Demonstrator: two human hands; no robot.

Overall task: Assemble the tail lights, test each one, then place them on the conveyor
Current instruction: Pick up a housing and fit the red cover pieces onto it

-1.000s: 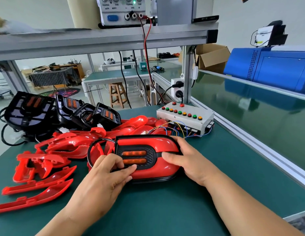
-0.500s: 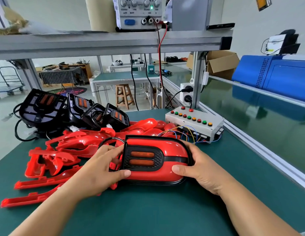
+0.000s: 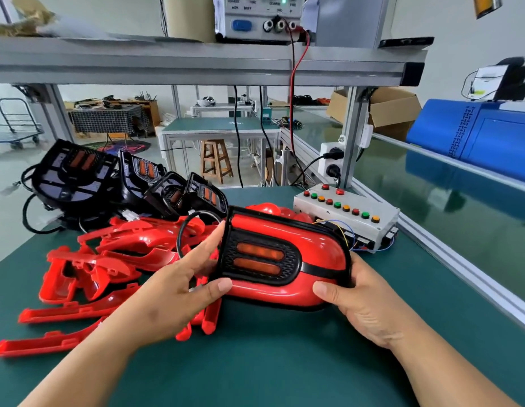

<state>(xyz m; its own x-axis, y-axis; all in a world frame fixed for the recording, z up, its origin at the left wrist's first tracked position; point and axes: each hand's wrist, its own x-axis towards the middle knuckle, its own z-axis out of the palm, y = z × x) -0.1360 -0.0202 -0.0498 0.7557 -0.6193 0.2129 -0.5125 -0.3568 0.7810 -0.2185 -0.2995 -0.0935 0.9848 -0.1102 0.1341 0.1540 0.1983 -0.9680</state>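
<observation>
The green surface point(image 3: 284, 362) fills the lower view, its near and left edges cut off. Along its right side runs the glossy green conveyor point(image 3: 449, 212), which carries a blue machine point(image 3: 475, 136) that the frame cuts at the right. An aluminium shelf point(image 3: 196, 63) spans the top, and the power supply point(image 3: 255, 22) on it is cropped so that its dials cannot be read. At the left lies a heap of loose red covers point(image 3: 123, 259), partly hidden by the left forearm, with a row of black housings point(image 3: 79, 177) behind them. The assembled tail light point(image 3: 284, 259) is at the centre of the surface, its face tilted up towards the camera; whether its lower rim touches the surface cannot be told. Just behind its right end sits the button box point(image 3: 349, 212), its wiring half covered. The left hand point(image 3: 167, 298) takes the lamp's left end in a pinching grip, thumb on the lower red edge and fingers along the side. The right hand point(image 3: 370, 306) has a closed grip on the right end, thumb in front, fingers hidden behind. A black cable point(image 3: 182, 230) loops behind the left fingers, its ends out of sight.
</observation>
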